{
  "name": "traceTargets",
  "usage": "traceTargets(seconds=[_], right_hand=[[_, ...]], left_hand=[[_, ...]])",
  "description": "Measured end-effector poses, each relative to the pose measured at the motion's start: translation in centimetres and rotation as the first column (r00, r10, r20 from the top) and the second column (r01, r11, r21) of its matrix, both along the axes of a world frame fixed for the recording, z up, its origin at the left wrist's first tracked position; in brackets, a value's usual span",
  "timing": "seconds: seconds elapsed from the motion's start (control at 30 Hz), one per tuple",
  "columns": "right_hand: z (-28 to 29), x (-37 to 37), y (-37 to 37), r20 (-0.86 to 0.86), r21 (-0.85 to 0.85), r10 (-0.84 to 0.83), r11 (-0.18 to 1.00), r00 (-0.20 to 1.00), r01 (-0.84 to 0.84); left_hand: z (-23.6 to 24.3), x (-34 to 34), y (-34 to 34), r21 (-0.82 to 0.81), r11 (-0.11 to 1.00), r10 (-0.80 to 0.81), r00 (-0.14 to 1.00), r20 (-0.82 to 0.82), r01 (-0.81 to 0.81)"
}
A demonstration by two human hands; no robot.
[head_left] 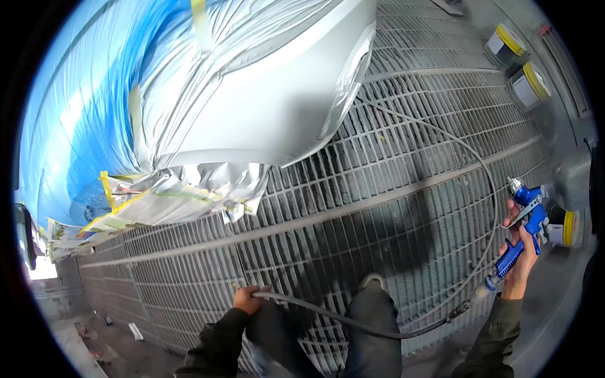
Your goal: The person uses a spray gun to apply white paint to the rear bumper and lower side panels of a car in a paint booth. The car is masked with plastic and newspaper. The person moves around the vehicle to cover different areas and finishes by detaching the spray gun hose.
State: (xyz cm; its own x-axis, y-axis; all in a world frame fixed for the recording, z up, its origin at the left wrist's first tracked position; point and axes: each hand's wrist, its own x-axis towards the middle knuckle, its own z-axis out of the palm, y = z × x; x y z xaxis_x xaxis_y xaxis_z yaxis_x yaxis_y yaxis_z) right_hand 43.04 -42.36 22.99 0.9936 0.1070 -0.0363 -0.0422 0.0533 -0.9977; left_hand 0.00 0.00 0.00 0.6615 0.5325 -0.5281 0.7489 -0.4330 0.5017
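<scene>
My right hand (520,252) is wrapped round the handle of a blue spray gun (522,223) with a silver nozzle, held out at the far right. From near its grip, a grey air hose (372,330) with a dark coupling (458,310) sags across in front of my legs. My left hand (247,300) is closed on that hose at the lower middle. A light-coloured car body panel (265,101) stands at the upper left, its surroundings masked with clear plastic film, blue sheeting (82,126), tape and newspaper (164,195). The spray gun is apart from the panel.
Metal floor grating (353,189) runs beneath me. The hose makes a wide loop over it on the right, reaching toward the panel. Several cans with yellow bands, including one upper can (529,85), line the right side. Small scraps (135,331) lie at the lower left.
</scene>
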Motion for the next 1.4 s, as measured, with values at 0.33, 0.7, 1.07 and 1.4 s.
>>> traceTargets(seconds=[0.33,0.7,1.07,1.4], right_hand=[[13.7,10.7,0.3,-0.192,-0.060,0.147,0.985,0.970,-0.161],[18.5,20.2,3.7,-0.338,0.120,0.381,0.924,0.861,-0.362],[23.3,26.4,2.6,-0.417,-0.209,0.420,0.819,0.806,-0.535],[24.9,30.6,10.8,-0.431,-0.008,0.775,0.510,0.463,-0.860]], left_hand=[[18.3,3.6,-9.6,0.112,0.946,0.317,0.940,-0.125,-0.304],[22.7,14.0,-15.5,0.145,0.823,0.537,0.836,0.110,-0.549],[29.1,20.6,-22.1,0.062,0.613,0.663,0.556,0.501,-0.787],[30.9,24.8,-34.5,0.117,0.279,0.782,0.297,0.549,-0.953]])
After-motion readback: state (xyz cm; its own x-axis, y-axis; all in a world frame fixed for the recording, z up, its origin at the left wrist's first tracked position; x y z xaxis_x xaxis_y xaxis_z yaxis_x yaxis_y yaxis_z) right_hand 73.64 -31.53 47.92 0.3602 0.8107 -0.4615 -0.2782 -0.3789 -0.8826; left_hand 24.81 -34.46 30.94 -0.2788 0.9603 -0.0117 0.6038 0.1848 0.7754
